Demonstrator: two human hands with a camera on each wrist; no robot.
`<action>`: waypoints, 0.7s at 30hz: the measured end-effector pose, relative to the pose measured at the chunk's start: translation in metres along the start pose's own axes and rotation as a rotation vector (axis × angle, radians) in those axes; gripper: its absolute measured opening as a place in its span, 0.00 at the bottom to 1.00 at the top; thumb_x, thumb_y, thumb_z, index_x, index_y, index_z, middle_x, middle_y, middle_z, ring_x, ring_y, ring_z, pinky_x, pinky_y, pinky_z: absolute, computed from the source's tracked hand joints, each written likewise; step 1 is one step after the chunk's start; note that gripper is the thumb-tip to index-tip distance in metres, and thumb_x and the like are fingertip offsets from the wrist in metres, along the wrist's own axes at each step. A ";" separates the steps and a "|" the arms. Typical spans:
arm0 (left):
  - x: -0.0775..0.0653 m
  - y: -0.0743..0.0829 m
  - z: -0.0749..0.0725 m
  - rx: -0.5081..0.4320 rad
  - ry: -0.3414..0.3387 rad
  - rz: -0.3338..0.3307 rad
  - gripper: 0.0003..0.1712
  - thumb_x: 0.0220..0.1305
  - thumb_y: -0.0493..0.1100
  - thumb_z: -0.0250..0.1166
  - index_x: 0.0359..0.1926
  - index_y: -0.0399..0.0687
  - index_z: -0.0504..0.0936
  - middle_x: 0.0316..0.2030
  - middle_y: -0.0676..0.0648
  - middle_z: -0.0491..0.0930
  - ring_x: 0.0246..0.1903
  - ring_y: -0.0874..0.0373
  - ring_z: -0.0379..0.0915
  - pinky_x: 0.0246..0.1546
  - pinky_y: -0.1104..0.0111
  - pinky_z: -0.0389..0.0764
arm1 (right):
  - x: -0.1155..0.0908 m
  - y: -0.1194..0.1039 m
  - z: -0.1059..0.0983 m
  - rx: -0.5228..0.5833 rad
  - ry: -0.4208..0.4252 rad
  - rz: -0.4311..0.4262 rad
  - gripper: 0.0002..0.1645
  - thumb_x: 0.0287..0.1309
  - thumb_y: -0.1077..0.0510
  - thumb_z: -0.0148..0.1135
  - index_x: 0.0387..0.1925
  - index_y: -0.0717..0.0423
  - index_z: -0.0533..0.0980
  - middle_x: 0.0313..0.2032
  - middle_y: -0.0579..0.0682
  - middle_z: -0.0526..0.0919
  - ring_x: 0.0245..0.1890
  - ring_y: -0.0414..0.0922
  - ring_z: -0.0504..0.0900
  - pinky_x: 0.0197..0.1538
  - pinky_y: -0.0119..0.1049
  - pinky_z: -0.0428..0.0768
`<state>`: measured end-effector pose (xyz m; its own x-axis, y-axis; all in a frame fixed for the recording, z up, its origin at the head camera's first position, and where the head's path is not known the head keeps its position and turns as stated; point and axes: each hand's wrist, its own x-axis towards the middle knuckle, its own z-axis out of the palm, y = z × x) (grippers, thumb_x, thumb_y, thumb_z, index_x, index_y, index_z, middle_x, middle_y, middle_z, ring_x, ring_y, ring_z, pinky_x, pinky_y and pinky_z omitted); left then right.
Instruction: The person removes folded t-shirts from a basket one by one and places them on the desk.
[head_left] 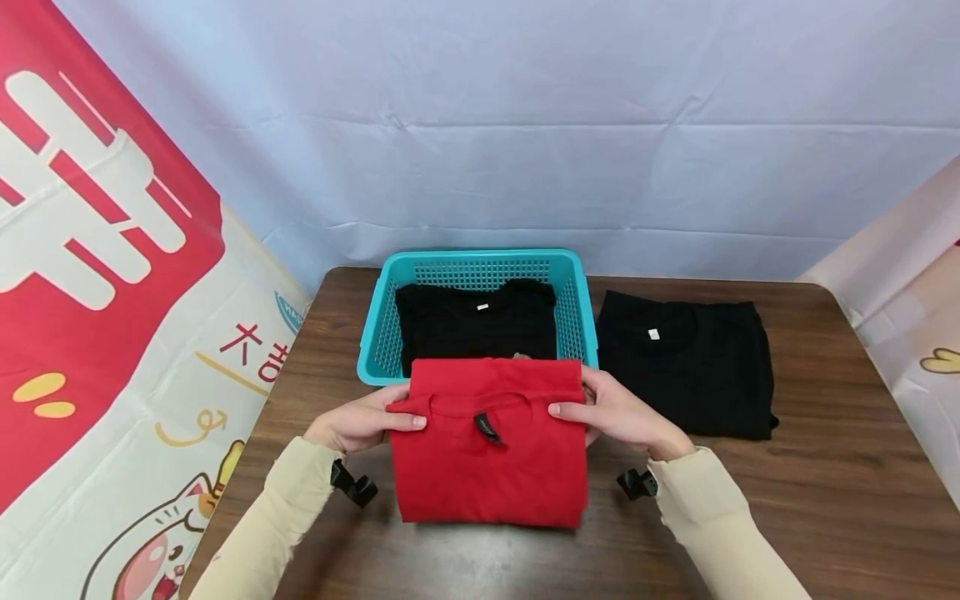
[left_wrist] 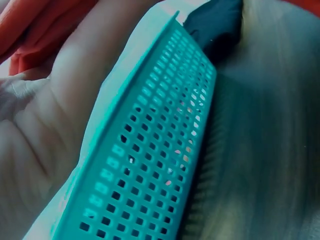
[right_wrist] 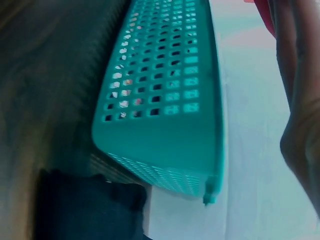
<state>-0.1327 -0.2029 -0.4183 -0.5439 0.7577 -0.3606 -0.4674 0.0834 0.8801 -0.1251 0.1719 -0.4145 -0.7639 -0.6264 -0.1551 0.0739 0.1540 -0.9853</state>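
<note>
In the head view a folded red T-shirt [head_left: 491, 479] with a black neck label is held up in front of the basket. My left hand [head_left: 367, 419] grips its left edge, thumb on the front and fingers hidden behind. At the opposite edge my right hand [head_left: 626, 412] pinches it the same way. Behind the shirt stands a turquoise perforated basket [head_left: 365, 342], its front side covered by the red cloth. A folded black T-shirt [head_left: 476, 325] with a white label lies inside. Both wrist views show the basket's side wall close to each hand.
Right of the basket, another folded black T-shirt [head_left: 690, 367] lies on the dark wooden table [head_left: 817, 467]. A pale cloth backdrop [head_left: 525, 150] hangs behind the table. On the left hangs a red and white printed banner [head_left: 97, 250].
</note>
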 end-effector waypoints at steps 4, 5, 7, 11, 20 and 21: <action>0.001 -0.006 0.000 0.008 -0.031 -0.015 0.29 0.64 0.40 0.61 0.64 0.44 0.62 0.53 0.48 0.76 0.51 0.54 0.78 0.50 0.61 0.82 | -0.001 0.008 0.003 0.037 -0.037 0.012 0.26 0.64 0.59 0.58 0.59 0.66 0.63 0.40 0.54 0.85 0.34 0.50 0.88 0.33 0.51 0.84; 0.001 -0.007 0.000 0.008 -0.038 -0.022 0.29 0.64 0.40 0.61 0.64 0.44 0.62 0.53 0.48 0.76 0.52 0.53 0.78 0.50 0.61 0.82 | -0.002 0.009 0.003 0.046 -0.045 0.016 0.26 0.64 0.60 0.58 0.59 0.66 0.63 0.39 0.54 0.85 0.34 0.50 0.88 0.32 0.51 0.84; 0.002 -0.009 0.000 0.015 -0.046 -0.033 0.29 0.64 0.40 0.62 0.64 0.43 0.62 0.53 0.48 0.77 0.51 0.54 0.78 0.51 0.61 0.81 | -0.002 0.012 0.004 0.068 -0.057 0.029 0.27 0.65 0.59 0.58 0.59 0.67 0.62 0.40 0.54 0.85 0.34 0.50 0.88 0.32 0.52 0.84; 0.003 -0.013 -0.001 0.047 -0.055 -0.052 0.29 0.64 0.41 0.63 0.63 0.42 0.63 0.52 0.49 0.78 0.51 0.55 0.78 0.51 0.62 0.81 | -0.001 0.018 0.007 0.099 -0.081 0.061 0.28 0.64 0.59 0.59 0.59 0.67 0.61 0.41 0.55 0.84 0.35 0.51 0.88 0.34 0.52 0.84; 0.004 -0.026 -0.004 0.065 -0.094 -0.073 0.29 0.63 0.42 0.64 0.62 0.40 0.64 0.51 0.50 0.79 0.49 0.56 0.79 0.50 0.63 0.81 | -0.001 0.033 0.016 0.164 -0.145 0.111 0.26 0.65 0.59 0.57 0.59 0.67 0.60 0.41 0.55 0.85 0.36 0.52 0.88 0.35 0.51 0.84; 0.004 -0.028 -0.005 0.063 -0.096 -0.081 0.29 0.63 0.42 0.64 0.62 0.41 0.64 0.51 0.50 0.79 0.49 0.56 0.79 0.49 0.63 0.82 | -0.001 0.035 0.017 0.173 -0.151 0.117 0.27 0.66 0.59 0.57 0.59 0.67 0.60 0.41 0.56 0.85 0.35 0.52 0.88 0.35 0.51 0.84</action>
<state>-0.1254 -0.2059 -0.4455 -0.4354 0.8049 -0.4032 -0.4607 0.1856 0.8680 -0.1108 0.1644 -0.4498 -0.6401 -0.7212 -0.2649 0.2747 0.1071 -0.9555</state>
